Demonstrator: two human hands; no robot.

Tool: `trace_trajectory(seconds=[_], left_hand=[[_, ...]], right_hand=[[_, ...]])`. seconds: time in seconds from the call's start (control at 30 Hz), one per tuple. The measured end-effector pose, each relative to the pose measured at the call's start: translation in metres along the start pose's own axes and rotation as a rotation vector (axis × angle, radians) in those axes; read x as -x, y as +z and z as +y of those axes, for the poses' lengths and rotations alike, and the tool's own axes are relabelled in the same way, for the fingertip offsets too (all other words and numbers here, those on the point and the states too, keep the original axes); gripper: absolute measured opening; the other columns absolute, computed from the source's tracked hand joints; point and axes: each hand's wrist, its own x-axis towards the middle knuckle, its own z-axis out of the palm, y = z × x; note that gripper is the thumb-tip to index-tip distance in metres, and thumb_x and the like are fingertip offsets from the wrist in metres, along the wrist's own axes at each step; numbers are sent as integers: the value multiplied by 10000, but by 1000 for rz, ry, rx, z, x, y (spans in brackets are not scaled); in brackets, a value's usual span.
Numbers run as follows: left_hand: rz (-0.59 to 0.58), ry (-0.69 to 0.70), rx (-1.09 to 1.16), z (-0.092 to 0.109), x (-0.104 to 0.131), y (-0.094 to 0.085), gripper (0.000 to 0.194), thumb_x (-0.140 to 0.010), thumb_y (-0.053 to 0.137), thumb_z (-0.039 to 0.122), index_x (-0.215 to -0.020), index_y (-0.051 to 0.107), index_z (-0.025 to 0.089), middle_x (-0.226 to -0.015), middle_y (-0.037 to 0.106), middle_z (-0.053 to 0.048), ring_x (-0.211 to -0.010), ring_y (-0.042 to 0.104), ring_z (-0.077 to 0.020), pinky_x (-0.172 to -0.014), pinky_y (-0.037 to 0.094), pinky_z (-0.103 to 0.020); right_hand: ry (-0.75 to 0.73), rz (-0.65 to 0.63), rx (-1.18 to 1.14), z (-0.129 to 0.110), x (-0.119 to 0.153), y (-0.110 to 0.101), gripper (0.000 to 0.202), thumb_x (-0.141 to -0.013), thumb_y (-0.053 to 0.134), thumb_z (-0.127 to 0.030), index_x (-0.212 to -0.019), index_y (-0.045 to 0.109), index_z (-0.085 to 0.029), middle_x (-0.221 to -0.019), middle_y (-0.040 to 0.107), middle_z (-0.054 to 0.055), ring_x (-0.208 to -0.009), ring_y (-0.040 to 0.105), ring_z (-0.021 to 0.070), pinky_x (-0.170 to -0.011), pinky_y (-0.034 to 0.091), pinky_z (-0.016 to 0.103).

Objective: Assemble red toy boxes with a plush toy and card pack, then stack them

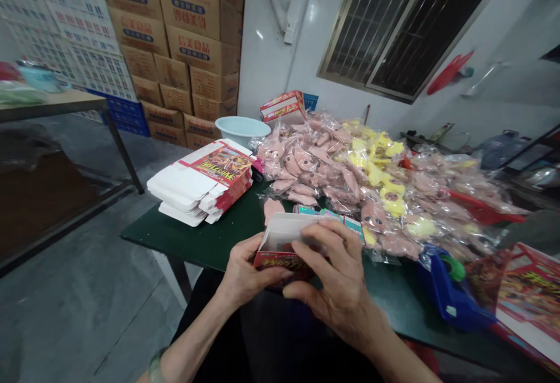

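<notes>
A small red printed cardboard box (284,232) is in both my hands at the near table edge, its white inner side and raised flap showing. My left hand (245,272) is closed around its left end, thumb along the front. The curled fingers of my right hand (339,278) reach over the open top on the right, with the thumb low at the front; what lies inside is mostly hidden. Just beyond the box are teal printed cards (352,228) and a heap of pink figures in clear bags (306,164), with yellow bagged figures (389,190) among them.
On the green table (223,243), a stack of flattened printed boxes (175,181) lies left, before a pale blue basin (242,128). A blue tape dispenser (450,295) and another printed box (531,289) stand right. Brown cartons (196,47) are piled against the wall.
</notes>
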Motion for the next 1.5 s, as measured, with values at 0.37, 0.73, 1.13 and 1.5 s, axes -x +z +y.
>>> trace_trajectory(seconds=[0.37, 0.73, 1.13, 1.5], left_hand=[[319, 422, -171, 2, 6, 5, 571, -785, 615, 135, -1298, 408, 276, -1131, 615, -71, -983, 633, -174, -814, 533, -278], [173, 645, -355, 15, -20, -1, 318, -751, 615, 70, -1043, 615, 195, -968, 596, -63, -850, 590, -157, -693, 492, -257], [189, 117, 303, 34, -22, 22, 319, -752, 660, 176, -1056, 600, 254, -825, 660, -10, -688, 618, -117, -627, 498, -220], [45, 154, 382, 45, -21, 21, 138, -754, 600, 250, -691, 665, 146, -959, 641, -103, -884, 637, -268, -720, 518, -380]], right_hand=[[485, 320, -80, -4, 26, 18, 446, -780, 648, -248, -1192, 487, -195, -1232, 482, 136, -1163, 463, 278, -937, 422, 485], [600, 348, -392, 10, 48, 42, 431, -818, 567, -147, -1230, 478, -238, -1147, 560, 78, -1063, 554, 194, -890, 484, 362], [676, 387, -578, 10, 43, 10, 413, -836, 527, -115, -1218, 442, -249, -986, 558, 43, -857, 587, 133, -753, 503, 279], [587, 182, -584, 8, 45, -15, 261, -792, 634, -310, -1030, 624, -203, -1100, 575, 102, -1027, 571, 230, -848, 483, 392]])
